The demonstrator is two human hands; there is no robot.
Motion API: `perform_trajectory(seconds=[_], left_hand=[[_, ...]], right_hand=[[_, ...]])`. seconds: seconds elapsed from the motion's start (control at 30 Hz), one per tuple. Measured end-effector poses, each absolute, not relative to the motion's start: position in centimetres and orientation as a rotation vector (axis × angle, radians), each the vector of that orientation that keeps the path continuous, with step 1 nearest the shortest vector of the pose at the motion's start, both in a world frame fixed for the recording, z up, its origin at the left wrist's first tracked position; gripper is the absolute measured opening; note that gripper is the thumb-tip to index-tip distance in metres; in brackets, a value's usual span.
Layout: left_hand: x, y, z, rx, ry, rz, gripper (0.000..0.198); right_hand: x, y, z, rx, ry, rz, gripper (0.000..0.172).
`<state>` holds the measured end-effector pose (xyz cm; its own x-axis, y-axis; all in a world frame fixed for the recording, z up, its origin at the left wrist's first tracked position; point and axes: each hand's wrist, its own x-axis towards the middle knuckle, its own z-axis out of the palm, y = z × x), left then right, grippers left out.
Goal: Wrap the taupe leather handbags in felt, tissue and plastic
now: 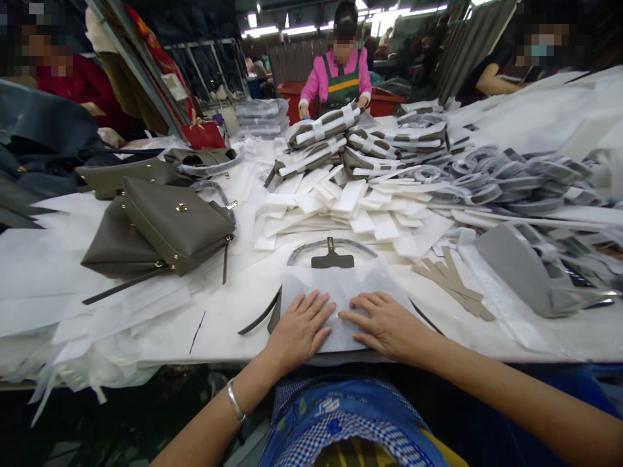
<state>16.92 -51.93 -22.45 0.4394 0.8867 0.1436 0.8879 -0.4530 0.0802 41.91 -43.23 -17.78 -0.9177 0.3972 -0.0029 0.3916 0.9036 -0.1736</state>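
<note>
- In the head view, you seem to be smoothing or pressing a white sheet [343, 285] over the front of a handbag [275, 316].
- The handbag lies flat on the table [217, 301] near the edge before you, mostly hidden by the sheet; its wrapped handle [302, 248] arches away from you, and a dark flap [332, 261] shows past the sheet's far edge.
- Your left hand [302, 327] rests palm down on the sheet, fingers spread and gripping nothing.
- Your right hand [384, 321] lies opposite, also spread with fingers slightly bent, touching the sheet and holding nothing; the hands are apart.
- A loose strap [260, 316] sticks out on your left side.
- Any move from here likely calls for even pressure and a clean lift of both palms, as dragging could crease or shift the sheet.
</note>
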Motion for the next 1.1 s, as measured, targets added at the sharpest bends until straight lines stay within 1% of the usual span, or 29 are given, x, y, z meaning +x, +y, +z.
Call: perform_trajectory(seconds=[0.37, 0.57, 0.7, 0.77, 0.93, 1.0, 1.1], left_hand=[[16.8, -52.0, -21.9, -2.727, -1.648, -0.278, 0.048], [17.0, -51.7, -21.7, -2.719, -1.649, -0.238, 0.046], [16.9, -51.4, -21.6, -2.752, -1.639, -0.163, 0.046], [16.8, -51.4, -21.6, -2.768, -1.637, -0.147, 0.048], [16.3, -52.0, -21.7, -2.790, -1.597, -0.169, 0.060], [16.1, -52.2, -21.9, -2.781, -1.578, -0.161, 0.063], [15.7, -52.0, -22.5, -2.717, -1.521, -0.120, 0.066]], right_hand=[[42.2, -42.7, -18.2, -0.521, -3.086, 0.260, 0.041], [42.8, -43.4, -20.2, -0.597, -3.015, 0.232, 0.055], [42.5, -43.6, -21.0, -0.653, -3.016, 0.154, 0.046], [42.6, -43.6, -21.2, -0.650, -3.016, 0.106, 0.047], [44.0, -44.1, -22.3, -0.509, -2.977, -0.041, 0.064], [44.5, -44.5, -23.0, -0.507, -2.944, -0.079, 0.065], [44.9, -44.5, -23.9, -0.495, -2.867, -0.128, 0.059]])
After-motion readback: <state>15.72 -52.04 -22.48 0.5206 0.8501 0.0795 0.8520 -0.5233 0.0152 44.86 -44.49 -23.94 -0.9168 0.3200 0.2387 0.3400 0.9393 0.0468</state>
